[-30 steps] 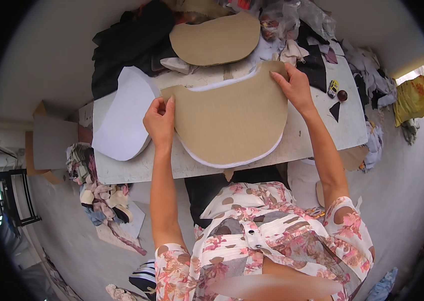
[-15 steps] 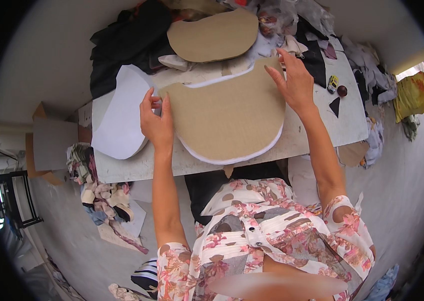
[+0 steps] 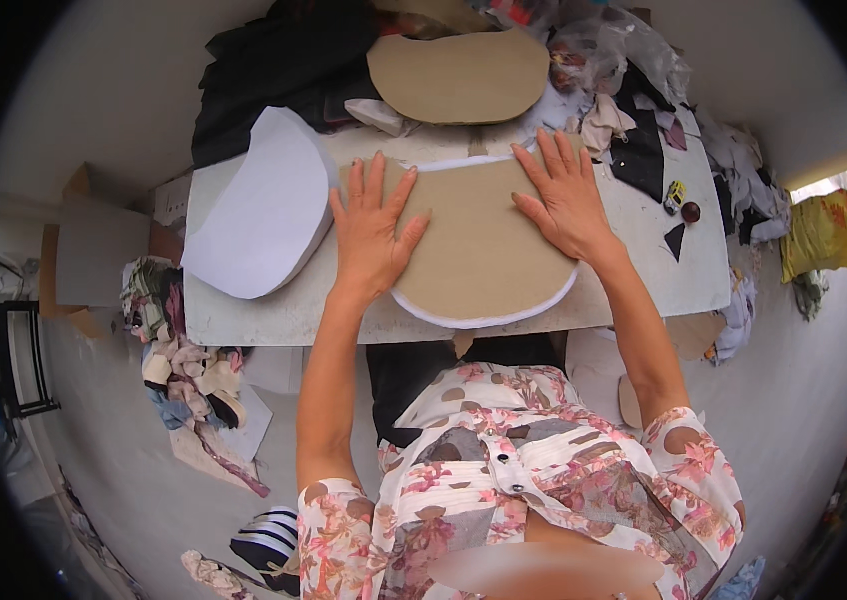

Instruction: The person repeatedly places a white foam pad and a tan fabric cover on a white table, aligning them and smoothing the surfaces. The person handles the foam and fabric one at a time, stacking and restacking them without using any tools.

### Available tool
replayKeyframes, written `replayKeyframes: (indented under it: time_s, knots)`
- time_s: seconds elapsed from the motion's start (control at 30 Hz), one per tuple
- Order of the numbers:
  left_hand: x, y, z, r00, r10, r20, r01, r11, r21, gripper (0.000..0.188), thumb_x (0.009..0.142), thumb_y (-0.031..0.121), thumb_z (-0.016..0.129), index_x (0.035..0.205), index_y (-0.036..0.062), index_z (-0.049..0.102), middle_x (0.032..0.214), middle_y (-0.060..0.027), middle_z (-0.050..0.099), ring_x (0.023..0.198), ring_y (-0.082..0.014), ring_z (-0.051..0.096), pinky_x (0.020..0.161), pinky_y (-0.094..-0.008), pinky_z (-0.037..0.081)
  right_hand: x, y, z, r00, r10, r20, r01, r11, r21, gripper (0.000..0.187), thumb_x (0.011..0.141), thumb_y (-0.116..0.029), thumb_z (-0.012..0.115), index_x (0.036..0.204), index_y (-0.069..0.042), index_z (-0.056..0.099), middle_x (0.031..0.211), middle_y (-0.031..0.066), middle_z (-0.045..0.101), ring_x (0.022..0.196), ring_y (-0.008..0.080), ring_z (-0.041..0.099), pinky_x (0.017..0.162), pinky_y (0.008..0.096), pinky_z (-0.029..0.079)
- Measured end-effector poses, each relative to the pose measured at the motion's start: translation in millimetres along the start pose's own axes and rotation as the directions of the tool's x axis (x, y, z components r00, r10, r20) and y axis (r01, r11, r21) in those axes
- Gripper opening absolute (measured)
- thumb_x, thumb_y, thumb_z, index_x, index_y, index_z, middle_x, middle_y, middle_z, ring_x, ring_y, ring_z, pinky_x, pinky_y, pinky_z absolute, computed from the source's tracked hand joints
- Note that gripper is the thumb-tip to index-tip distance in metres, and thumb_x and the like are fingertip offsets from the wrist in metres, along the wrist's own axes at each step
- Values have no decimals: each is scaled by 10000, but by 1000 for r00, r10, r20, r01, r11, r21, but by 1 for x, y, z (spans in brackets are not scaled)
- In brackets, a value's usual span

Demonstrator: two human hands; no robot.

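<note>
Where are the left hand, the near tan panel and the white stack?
Left hand (image 3: 373, 236): head view, back of hand.
Near tan panel (image 3: 483, 240): head view, bare middle.
White stack (image 3: 258, 212): head view, top face.

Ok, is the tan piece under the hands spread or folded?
Spread: the tan piece lies broad face up, left hand and right hand open on it.

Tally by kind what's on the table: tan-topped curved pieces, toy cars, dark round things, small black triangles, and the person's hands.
Tan-topped curved pieces: 2
Toy car: 1
Dark round thing: 1
Small black triangle: 1
Hands: 2
Total: 7
</note>
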State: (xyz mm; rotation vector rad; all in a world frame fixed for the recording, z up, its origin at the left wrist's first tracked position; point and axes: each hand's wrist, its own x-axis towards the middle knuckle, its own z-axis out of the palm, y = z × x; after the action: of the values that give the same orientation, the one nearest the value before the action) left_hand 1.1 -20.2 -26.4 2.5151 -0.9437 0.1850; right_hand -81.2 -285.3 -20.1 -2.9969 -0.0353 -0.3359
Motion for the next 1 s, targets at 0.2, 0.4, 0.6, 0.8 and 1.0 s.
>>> replayKeyframes:
  time_s: [0.2, 0.4, 0.6, 0.8, 1.0]
  knots:
    - [-13, 0, -2, 937, -110, -331, 19, 964, -266, 465, 920, 378, 531, 1314, 131, 531, 1454, -157, 354, 1389, -361, 238, 1098, -558, 146, 51, -77, -43, 910, -26, -413, 199, 903, 380, 208, 768, -114, 697, 960, -60, 638, 994, 104, 634, 946, 294, 585, 813, 411, 449]
    - [-67, -46, -27, 506, -612, -607, 124, 748, -652, 237, 964, 170, 500, 1063, 4, 636, 1106, -112, 646, 1167, -259, 534, 963, -347, 405, 121, -223, 10, 936, -351, 13, 236, 657, 716, 202, 778, -229, 692, 839, -37, 670, 770, 109, 668, 781, 272, 636, 656, 388, 480]
    - [-124, -112, -51, 166, -807, -567, 137, 589, -797, 252, 968, 184, 514, 1059, -24, 622, 1039, -78, 660, 976, -156, 590, 903, -293, 431, 136, -293, 81, 866, -486, -118, 484, 756, 442, 187, 751, -225, 698, 805, -49, 664, 765, 98, 658, 788, 290, 625, 685, 407, 484]
    - [-123, -142, -51, 221, -791, -571, 302, 612, -731, 309, 973, 249, 498, 1134, 9, 606, 1126, -132, 628, 1061, -230, 570, 942, -330, 414, 145, -294, 80, 853, -520, 48, 436, 758, 485, 109, 772, -128, 591, 743, -42, 651, 788, 135, 652, 792, 329, 612, 683, 427, 474]
    - [-107, -154, -27, 457, -629, -629, 739, 662, -125, 413, 912, 306, 537, 1249, 70, 568, 1381, -203, 427, 1337, -360, 325, 1077, -534, 235, 151, -283, 76, 870, -489, 61, 379, 743, 551, 151, 805, -157, 571, 820, -29, 650, 776, 135, 652, 739, 298, 615, 676, 391, 479]
